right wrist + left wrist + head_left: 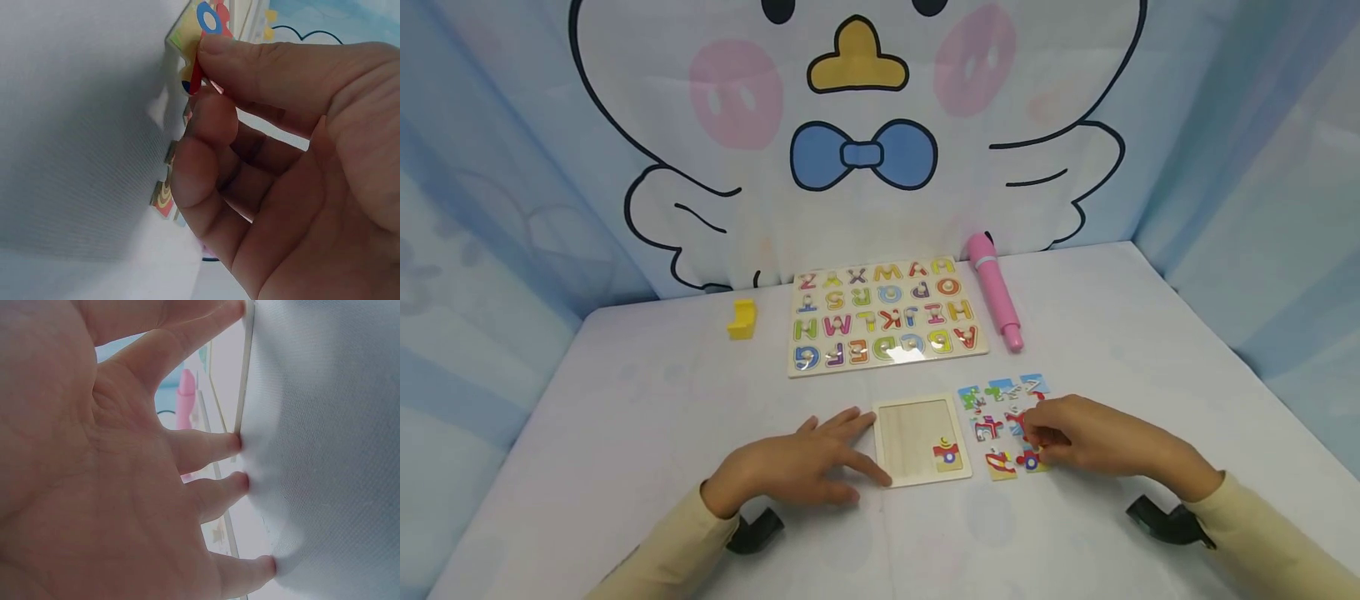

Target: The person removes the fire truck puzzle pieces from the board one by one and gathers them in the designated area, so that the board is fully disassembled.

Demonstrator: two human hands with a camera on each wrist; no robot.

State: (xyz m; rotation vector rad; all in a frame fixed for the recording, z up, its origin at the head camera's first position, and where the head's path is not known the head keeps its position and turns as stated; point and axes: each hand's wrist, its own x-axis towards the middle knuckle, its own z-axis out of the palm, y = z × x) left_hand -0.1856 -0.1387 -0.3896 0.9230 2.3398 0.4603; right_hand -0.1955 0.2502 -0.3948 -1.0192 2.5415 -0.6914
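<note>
My left hand (808, 460) lies spread at the left side of a small wooden puzzle board (910, 446), with fingertips at its edge and on the tablecloth. One puzzle piece (947, 454) with a blue wheel sits in the board's lower right corner. To the right of the board, my right hand (1093, 435) pinches a wheel-printed puzzle piece (203, 22) between thumb and fingers. Loose puzzle pieces (987, 429) are laid out in rows beside that hand, which hides some of them. The left palm (106, 475) faces its wrist camera with the fingers apart.
Behind the small board lies a wooden alphabet board (887, 317) with colourful letters. A pink pen-like stick (996, 292) is to its right, and a small yellow block (742, 320) to its left. A printed curtain (865, 225) hangs along the table's back edge.
</note>
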